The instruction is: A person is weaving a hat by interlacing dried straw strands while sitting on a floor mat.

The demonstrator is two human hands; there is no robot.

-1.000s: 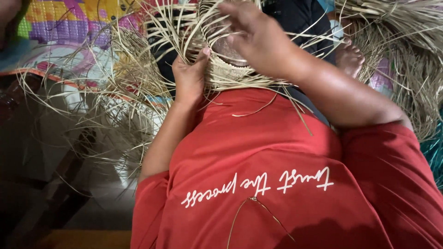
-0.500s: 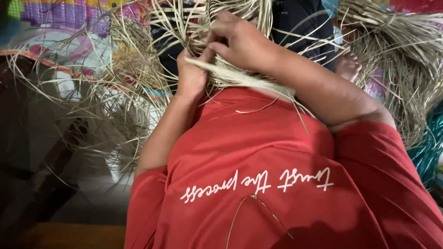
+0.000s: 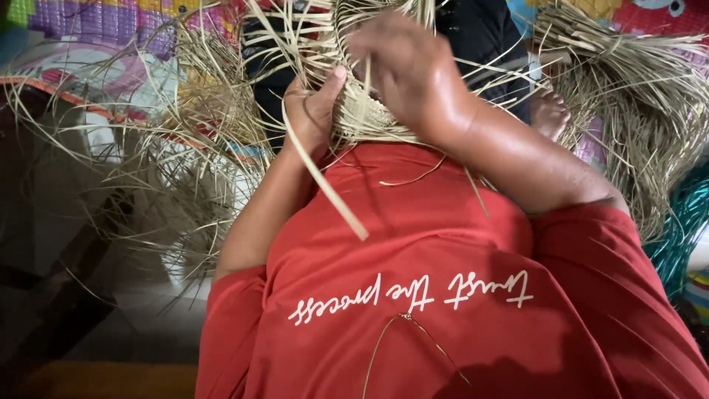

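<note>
Here, in the head view, the left hand (image 3: 314, 111) closes its fingers and thumb on the near edge of a half-woven straw piece (image 3: 362, 111) that rests at the top of the red shirt (image 3: 413, 295), with one flat pale strip (image 3: 325, 181) slanting from that hand down across the shirt. The right hand (image 3: 406, 70) curls over the top of the same weave, fingers pinched on its strands. Loose straw bundles (image 3: 635, 111) lie to both sides on a colourful mat (image 3: 96, 22), and a bare foot (image 3: 550, 111) shows beside the right forearm.
</note>
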